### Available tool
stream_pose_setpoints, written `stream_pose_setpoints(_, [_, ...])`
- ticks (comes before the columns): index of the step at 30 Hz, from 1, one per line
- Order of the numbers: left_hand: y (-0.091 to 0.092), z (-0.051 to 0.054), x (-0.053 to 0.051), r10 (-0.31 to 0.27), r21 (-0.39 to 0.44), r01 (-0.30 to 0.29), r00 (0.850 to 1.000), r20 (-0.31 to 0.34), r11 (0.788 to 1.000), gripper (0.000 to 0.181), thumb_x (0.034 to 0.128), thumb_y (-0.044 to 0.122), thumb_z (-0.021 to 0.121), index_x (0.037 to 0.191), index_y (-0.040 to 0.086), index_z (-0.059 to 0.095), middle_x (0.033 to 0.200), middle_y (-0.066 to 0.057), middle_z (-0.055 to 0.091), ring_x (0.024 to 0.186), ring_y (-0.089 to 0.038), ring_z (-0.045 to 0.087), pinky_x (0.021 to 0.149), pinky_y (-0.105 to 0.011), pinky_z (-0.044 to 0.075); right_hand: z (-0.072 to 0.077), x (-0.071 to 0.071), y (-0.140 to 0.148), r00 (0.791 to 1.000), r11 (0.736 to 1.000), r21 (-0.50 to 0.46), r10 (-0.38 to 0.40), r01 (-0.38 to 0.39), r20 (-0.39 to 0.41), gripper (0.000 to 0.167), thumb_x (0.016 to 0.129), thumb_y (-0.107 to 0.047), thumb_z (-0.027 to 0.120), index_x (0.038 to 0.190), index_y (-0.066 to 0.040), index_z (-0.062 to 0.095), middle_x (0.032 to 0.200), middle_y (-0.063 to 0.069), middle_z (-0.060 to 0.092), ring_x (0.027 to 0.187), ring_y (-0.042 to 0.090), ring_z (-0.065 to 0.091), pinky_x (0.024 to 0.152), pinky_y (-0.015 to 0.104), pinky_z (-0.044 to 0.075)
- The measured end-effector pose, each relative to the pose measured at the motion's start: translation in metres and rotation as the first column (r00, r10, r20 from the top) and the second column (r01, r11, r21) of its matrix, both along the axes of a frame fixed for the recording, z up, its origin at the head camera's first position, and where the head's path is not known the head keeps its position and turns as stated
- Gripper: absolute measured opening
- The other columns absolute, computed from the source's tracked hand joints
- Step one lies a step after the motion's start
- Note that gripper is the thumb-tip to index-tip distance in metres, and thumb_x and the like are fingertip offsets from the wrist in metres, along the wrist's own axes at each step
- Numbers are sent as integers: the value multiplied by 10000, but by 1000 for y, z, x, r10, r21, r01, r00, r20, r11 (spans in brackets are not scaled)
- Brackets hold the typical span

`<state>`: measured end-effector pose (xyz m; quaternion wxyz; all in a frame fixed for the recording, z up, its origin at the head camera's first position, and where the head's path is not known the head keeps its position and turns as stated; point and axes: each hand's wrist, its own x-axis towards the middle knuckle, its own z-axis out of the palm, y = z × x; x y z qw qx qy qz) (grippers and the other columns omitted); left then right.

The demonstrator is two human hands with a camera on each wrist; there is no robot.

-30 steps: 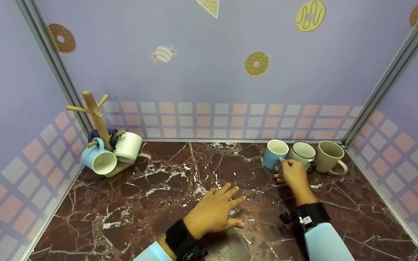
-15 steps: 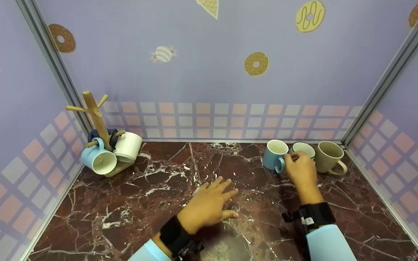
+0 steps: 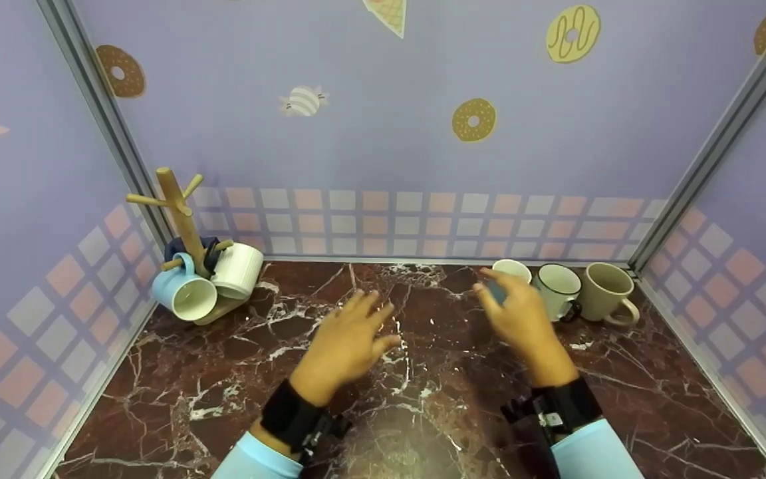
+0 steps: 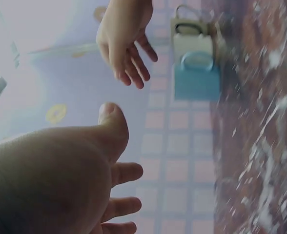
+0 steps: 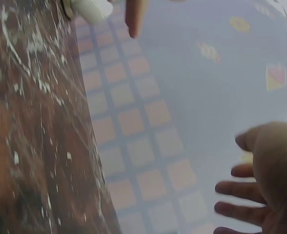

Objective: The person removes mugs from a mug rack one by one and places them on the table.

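My left hand hovers above the table's middle with fingers spread, holding nothing. Further right, my right hand is raised in front of a blue mug and covers most of it in the head view. In the left wrist view that blue mug shows whole, apart from the right hand. A white mug with a black rim and a beige mug stand beside it in a row. The right wrist view shows the right hand's fingers loosely bent around nothing.
At the back left stands a wooden mug tree. On its lower pegs hang a light blue mug, a white ribbed mug and a dark blue mug. Patterned walls close in the dark marbled table.
The right hand has left the row of mugs, opening and rising leftwards in front of the blue mug. The left hand has moved left and away from me. The mugs stay put.
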<state>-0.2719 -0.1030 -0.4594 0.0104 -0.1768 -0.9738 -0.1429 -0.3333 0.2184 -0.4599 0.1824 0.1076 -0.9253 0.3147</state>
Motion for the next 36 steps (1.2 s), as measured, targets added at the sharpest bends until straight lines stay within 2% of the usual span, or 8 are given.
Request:
stream_pose_setpoints(4, [-16,8,-6,83,19,-82,996,-21,996,782,1117,677,491,1756,228,432,1895,-105,239,1768,-405,226,1415,-683,233,4,12,-19,991,985,106,131,-134,32,613,1147,-479,648,1660,-153,577,1790,87,486,1669,410,453,1379,662,343])
stream_pose_setpoints(10, [-37,15,-14,174,60,-171,984,-39,983,828,1120,678,484,1770,174,398,1886,-164,243,1760,-442,229,1401,-711,243,0,22,-39,969,946,215,248,-241,-4,684,1122,-518,672,1693,-169,532,1831,-20,393,1738,326,342,1400,635,307])
stream_pose_setpoints(16, [-57,16,-18,247,92,-243,968,-36,966,887,1123,689,474,1786,115,338,1879,-193,247,1749,-471,241,1388,-728,255,-6,29,-55,949,904,292,311,-312,52,761,1120,-628,584,1743,-213,451,1869,-58,260,1772,302,233,1417,629,238])
stream_pose_setpoints(26, [-96,18,-22,343,87,-339,939,-34,937,899,1164,691,407,1777,39,318,1846,-280,277,1723,-539,251,1338,-771,322,-15,41,-75,891,825,341,438,-451,119,858,1113,-733,468,1788,-216,353,1896,-65,141,1789,318,151,1425,636,183])
stream_pose_setpoints(29, [-107,21,-23,366,98,-362,931,-22,927,912,1165,709,377,1779,39,312,1849,-289,263,1720,-548,251,1335,-780,318,-16,42,-78,881,813,344,454,-470,129,865,1110,-742,476,1797,-239,329,1898,-69,133,1791,313,139,1419,656,190])
stream_pose_setpoints(36, [-127,27,-23,423,146,-419,906,-1,896,968,1151,749,355,1780,16,289,1838,-314,274,1700,-572,266,1303,-823,324,-19,43,-80,871,805,336,467,-490,151,883,1100,-757,485,1803,-250,316,1901,-82,117,1794,297,106,1420,657,162])
